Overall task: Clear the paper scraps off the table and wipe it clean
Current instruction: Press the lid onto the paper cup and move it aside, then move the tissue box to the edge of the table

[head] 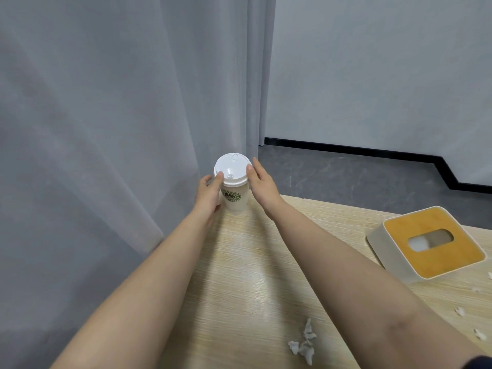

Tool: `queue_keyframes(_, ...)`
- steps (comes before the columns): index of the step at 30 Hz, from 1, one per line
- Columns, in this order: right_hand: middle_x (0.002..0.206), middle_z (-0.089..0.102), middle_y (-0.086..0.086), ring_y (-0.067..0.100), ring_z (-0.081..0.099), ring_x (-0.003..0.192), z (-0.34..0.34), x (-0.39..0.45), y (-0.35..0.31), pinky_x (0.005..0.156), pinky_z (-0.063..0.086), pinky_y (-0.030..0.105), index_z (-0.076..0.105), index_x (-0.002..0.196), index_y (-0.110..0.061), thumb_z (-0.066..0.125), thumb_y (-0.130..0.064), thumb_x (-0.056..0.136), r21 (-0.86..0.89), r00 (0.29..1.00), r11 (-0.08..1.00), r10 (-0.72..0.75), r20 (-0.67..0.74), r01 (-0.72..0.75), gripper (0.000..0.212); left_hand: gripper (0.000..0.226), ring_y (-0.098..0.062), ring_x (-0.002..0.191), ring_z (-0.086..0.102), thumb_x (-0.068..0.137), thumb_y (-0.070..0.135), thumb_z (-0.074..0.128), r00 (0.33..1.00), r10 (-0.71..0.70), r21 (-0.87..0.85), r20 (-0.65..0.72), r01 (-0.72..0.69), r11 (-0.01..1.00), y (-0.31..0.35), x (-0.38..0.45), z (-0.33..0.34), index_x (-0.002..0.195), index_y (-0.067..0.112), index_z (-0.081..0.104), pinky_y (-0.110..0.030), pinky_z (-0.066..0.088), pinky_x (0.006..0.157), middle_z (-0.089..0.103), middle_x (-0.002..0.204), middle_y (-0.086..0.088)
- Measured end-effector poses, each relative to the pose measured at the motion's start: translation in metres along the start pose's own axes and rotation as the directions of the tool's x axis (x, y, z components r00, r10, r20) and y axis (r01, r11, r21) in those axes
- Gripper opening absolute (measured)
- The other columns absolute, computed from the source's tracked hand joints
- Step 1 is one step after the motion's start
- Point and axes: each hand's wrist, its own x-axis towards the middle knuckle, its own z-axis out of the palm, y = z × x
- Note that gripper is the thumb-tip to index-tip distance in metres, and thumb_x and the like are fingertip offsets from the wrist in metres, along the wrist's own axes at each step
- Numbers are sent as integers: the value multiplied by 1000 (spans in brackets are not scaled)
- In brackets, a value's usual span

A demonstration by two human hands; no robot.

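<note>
From where I watch, the job looks barely begun. Both arms reach to the far left corner of the table [239, 275], where a lidded paper cup [234, 186] stands upright near the edge by the curtain [106, 129]. My left hand [209, 194] wraps the cup's side, thumb up at the lid; my right hand [262, 182] lies against the other side with fingers mostly straight and the thumb touching the lid rim, so it presses rather than clamps. The scraps are still on the table: a crumpled paper scrap [303, 344] lies near, right of centre, and small white bits [459, 311] are scattered by the near right edge, beside the tissue box [428, 246]. I judge that clearing the scraps and all of the wiping are still left; I see no cloth in view.
</note>
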Motion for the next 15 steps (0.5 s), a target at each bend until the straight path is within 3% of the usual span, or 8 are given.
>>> queue_keyframes(3,154,26,-5,13,25,141,-7,-9,3,103,21,20,25,149,-22,36,-42,100,4,1000,1000,-1,-27,1,54,61,-19,126,42,92,50,49,1000,-2,40,-18,3,999,-10,-10,0,141,19,33,-40,43,97,41,141,0)
queue_keyframes(9,152,33,-2,14,33,138,-45,-36,22,106,25,25,29,147,-22,41,-42,98,-74,997,997,22,-72,-27,54,52,-23,114,49,93,39,53,998,-66,161,17,62,985,-40,-42,16,136,13,39,-33,40,84,47,132,-4)
queue_keyframes(12,148,40,-1,15,36,136,-77,-56,34,106,28,26,36,144,-21,44,-41,97,-202,990,979,-36,-136,7,52,50,-25,116,51,90,40,57,994,-85,238,73,66,969,-56,-60,38,132,15,46,-31,43,81,49,135,-4)
queue_keyframes(15,146,43,-1,14,36,136,-117,-78,43,106,29,26,41,142,-19,47,-40,97,-353,979,935,-104,-175,36,50,48,-22,103,54,90,36,59,985,-94,280,147,50,959,-63,-84,76,131,15,48,-29,44,72,53,125,-4)
